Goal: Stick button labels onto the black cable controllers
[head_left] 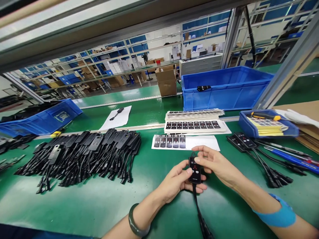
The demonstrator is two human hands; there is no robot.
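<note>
Both hands meet over the green bench at centre front. My left hand (178, 181) is closed round a small black controller (194, 171) with red button marks on its face, gripping its lower part. My right hand (214, 162) rests on the controller's upper part, fingers curled over it and thumb on its face. The controller's black cable (200, 215) trails down toward me. Just beyond the hands lies a sticker sheet (185, 142) with a short row of dark labels.
A big heap of black controllers with cables (82, 154) covers the left. More sticker sheets (194, 120) are stacked behind. Finished units (251, 146) lie right, beside a small blue tray (267, 124) and tools. Large blue bins (224, 88) stand behind.
</note>
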